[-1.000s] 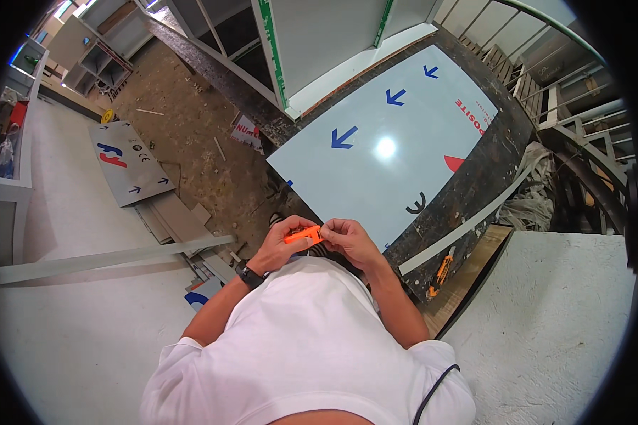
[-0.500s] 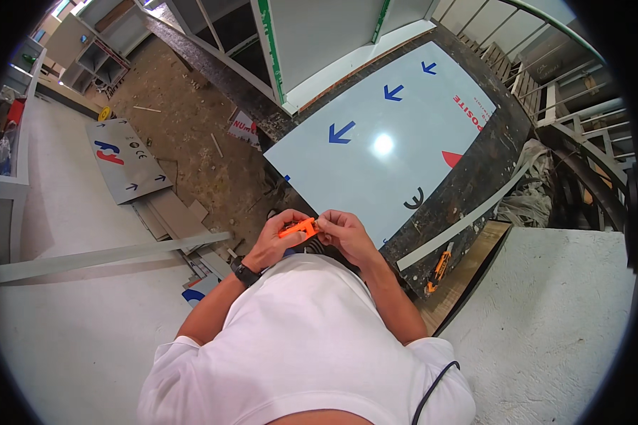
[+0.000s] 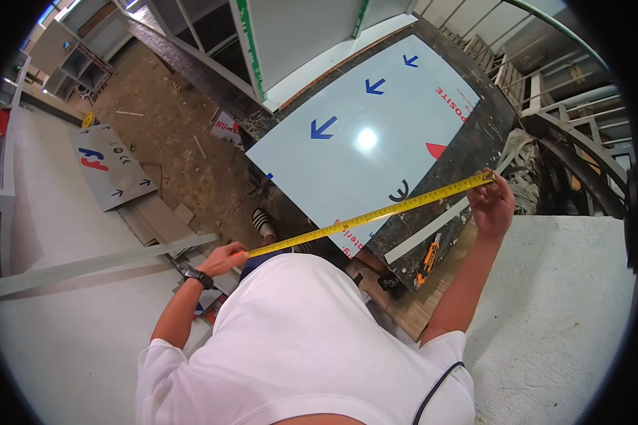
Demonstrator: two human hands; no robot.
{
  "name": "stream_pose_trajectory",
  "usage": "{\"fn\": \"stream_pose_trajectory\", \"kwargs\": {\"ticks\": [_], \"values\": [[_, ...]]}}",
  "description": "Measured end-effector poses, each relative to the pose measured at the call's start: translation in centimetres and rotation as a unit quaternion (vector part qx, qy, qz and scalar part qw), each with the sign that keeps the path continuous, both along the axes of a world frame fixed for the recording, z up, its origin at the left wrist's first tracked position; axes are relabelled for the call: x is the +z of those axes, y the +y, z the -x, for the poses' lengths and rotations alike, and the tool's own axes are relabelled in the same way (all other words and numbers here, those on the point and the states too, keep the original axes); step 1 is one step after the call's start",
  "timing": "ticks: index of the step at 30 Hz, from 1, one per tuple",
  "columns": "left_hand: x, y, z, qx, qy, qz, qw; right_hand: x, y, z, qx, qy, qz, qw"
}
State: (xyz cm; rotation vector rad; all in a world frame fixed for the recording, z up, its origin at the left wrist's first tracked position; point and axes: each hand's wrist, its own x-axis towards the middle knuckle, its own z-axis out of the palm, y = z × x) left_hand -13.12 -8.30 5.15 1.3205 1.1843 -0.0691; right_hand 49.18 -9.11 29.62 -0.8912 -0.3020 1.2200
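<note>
A yellow tape measure blade [image 3: 376, 214] stretches between my hands, slanting up to the right across the near corner of a large pale panel. Around the orange tape measure case, mostly hidden by the fingers, my left hand [image 3: 223, 259] is closed. My right hand [image 3: 493, 202] pinches the metal-hooked free end of the blade, out past the panel's right edge. Blue arrows and red print mark the glossy panel [image 3: 347, 170], which lies on a dark, paint-spattered worktable [image 3: 446, 170].
An orange and black utility knife [image 3: 428, 262] lies on the table's near right part beside a pale strip [image 3: 422, 234]. Left stands a long pale bar [image 3: 99, 265] near a printed grey panel [image 3: 113, 170]. A white-framed unit [image 3: 298, 49] stands behind the worktable.
My hands have moved apart, the right one up and rightward, the left one leftward. The blade is now drawn far out of the orange case. The view has shifted slightly right.
</note>
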Motion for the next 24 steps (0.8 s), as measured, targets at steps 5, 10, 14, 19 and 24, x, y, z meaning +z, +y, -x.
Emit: {"fn": "stream_pose_trajectory", "kwargs": {"ticks": [5,10,14,19,24], "values": [[1.0,-0.2,-1.1,-0.048,0.011,-0.030,0.998,-3.7,2.0,-2.6,0.006,0.012,0.039,0.999],[0.2,0.2,-3.1,-0.066,0.021,-0.025,0.997,-7.5,5.6,-3.0,0.057,0.046,0.036,0.997],[-1.7,-0.7,-3.8,-0.030,0.026,-0.038,0.999,-9.6,7.2,0.0,-0.024,0.076,-0.003,0.997],[-1.8,0.7,-8.2,0.041,0.032,-0.079,0.995,-19.2,4.2,10.8,-0.066,-0.174,0.163,0.969],[-1.1,2.0,-13.7,0.067,0.041,-0.107,0.991,-24.8,-1.2,26.1,0.236,-0.349,0.245,0.873]]}}
